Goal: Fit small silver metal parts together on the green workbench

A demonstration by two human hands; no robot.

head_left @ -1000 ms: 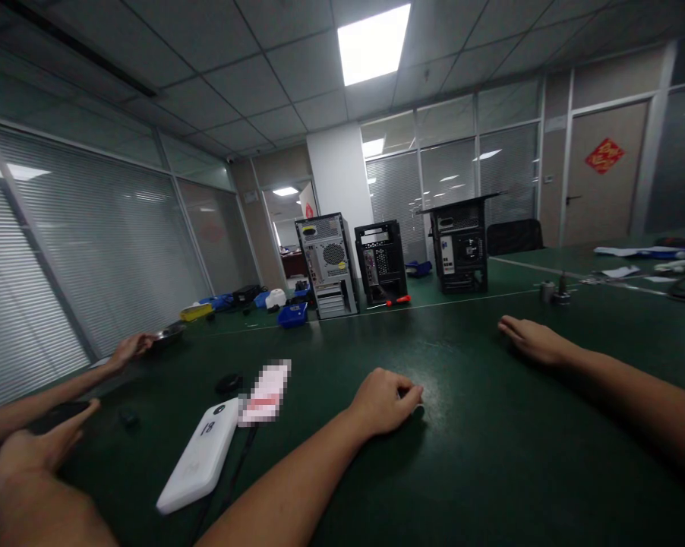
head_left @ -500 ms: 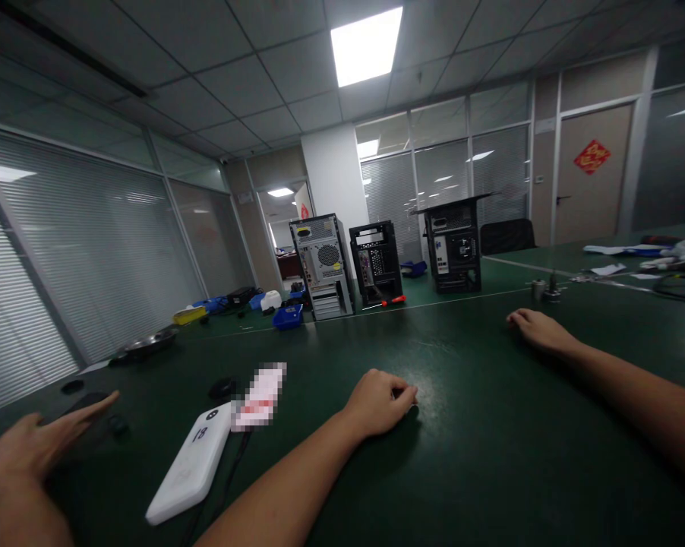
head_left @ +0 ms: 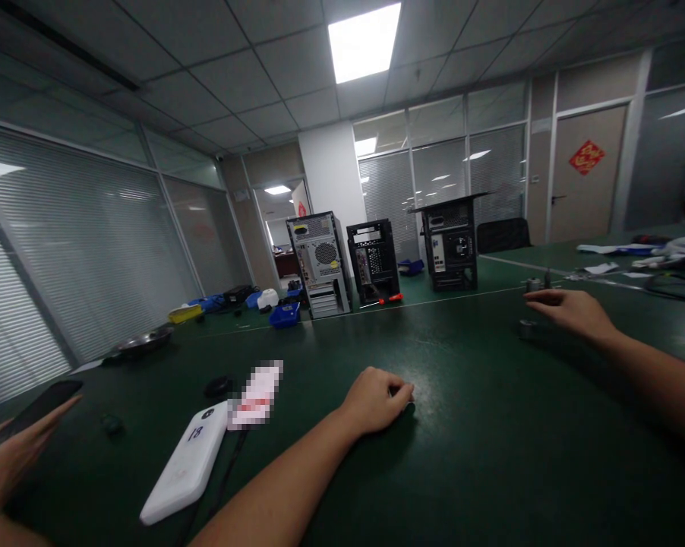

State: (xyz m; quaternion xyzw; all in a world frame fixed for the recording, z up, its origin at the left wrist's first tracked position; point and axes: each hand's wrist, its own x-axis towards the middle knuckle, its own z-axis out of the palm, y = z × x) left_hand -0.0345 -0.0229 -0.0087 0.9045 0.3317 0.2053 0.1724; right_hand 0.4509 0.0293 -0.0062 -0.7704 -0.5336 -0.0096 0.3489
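Note:
My left hand (head_left: 377, 400) rests on the green table, its fingers curled inward. A thin pale edge shows under its fingertips, too little to name. Farther right, my right hand (head_left: 573, 311) is raised slightly over the table with its fingers stretched out to the left, holding nothing that I can see. Just below those fingertips a small metal cylinder (head_left: 527, 328) stands on the table. Another metal cylinder (head_left: 532, 285) is just behind the fingers, beside a dark upright spike (head_left: 547, 279).
A white power bank (head_left: 186, 463) marked 18 lies left of my left arm, with a cable. At far left another person's hand (head_left: 20, 456) holds a dark phone (head_left: 40, 406). Computer cases (head_left: 323, 266), a red-handled screwdriver (head_left: 391, 298) and a blue tray (head_left: 285, 314) stand behind.
My right hand has lifted off the table and shifted right; a metal cylinder now shows below its fingertips. My left hand stays put. The other person's hand has moved left and down with the phone.

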